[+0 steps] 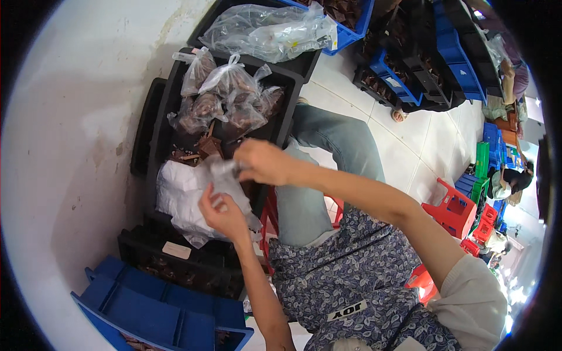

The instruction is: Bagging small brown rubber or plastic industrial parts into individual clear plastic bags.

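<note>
My right hand (261, 163) is closed on a thin clear plastic bag (222, 169), blurred by motion, above a black crate (161, 137). Just below it, my left hand (225, 217) is half curled, with a gap between thumb and fingers and nothing visible in it. Under both hands lies a stack of flat, whitish plastic bags (181, 190). Loose dark brown flat pieces (209, 146) lie in the crate beside the stack. Several knotted clear bags (231, 82) filled with brown pieces are heaped at its far end.
A large crumpled clear bag (269, 32) lies on another black crate behind. Blue crates (170, 307) stand at the lower left, along the white wall (70, 146). More crates with brown pieces (404, 76) are stacked across the tiled floor. Red stools (451, 207) and other people are at the right.
</note>
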The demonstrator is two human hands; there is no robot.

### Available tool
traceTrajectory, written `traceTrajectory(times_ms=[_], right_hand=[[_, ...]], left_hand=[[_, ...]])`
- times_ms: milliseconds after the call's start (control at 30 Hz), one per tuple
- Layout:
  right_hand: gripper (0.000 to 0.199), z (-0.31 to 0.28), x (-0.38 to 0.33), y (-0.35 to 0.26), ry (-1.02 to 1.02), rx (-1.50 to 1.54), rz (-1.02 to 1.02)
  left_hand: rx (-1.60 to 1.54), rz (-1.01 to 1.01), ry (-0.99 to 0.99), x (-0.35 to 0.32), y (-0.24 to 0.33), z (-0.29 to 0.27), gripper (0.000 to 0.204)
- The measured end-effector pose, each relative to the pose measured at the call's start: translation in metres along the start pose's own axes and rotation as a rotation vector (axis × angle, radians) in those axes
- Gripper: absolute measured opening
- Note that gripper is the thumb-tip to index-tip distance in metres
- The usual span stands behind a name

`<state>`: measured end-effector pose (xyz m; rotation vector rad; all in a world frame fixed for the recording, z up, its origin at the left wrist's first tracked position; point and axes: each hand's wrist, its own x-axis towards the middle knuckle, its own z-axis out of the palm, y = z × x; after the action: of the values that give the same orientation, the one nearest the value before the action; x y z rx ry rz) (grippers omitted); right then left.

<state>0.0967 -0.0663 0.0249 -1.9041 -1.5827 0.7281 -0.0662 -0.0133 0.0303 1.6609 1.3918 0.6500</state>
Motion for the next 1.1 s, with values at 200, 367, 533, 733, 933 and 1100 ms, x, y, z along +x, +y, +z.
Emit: traceTrajectory(times_ms=[200, 367, 533, 733, 933, 1100], right_hand=[[0.038, -0.066, 0.033, -0.006, 0.198, -0.314, 0.326], [0.047, -0.024, 0.034, -0.021, 0.401, -0.082, 0.177], [0.038, 0.040, 0.038, -0.024, 0.138, 0.521, 0.371], [0.025, 0.028, 0.042, -0.026, 0.196, 0.577, 0.483], [0.025, 0.016, 0.055, 0.000, 0.443, 0.542, 0.354], [0.026, -0.040, 0.069, 0.015, 0.630, 0.841, 0.592]], left_hand=[[0.553, 0.183, 0.033, 0.038, -0.026, -0.001, 0.031], [-0.010, 0.001, 0.013, 0.044, -0.022, -0.009, 0.021], [-0.089, -0.124, -0.022, 0.041, -0.010, -0.026, 0.027], [0.082, -0.304, -0.220, 0.044, -0.012, -0.030, 0.033], [0.202, 0.115, -0.417, 0.031, -0.042, -0.016, 0.034], [0.411, 0.122, -0.504, 0.016, -0.045, -0.035, 0.042]])
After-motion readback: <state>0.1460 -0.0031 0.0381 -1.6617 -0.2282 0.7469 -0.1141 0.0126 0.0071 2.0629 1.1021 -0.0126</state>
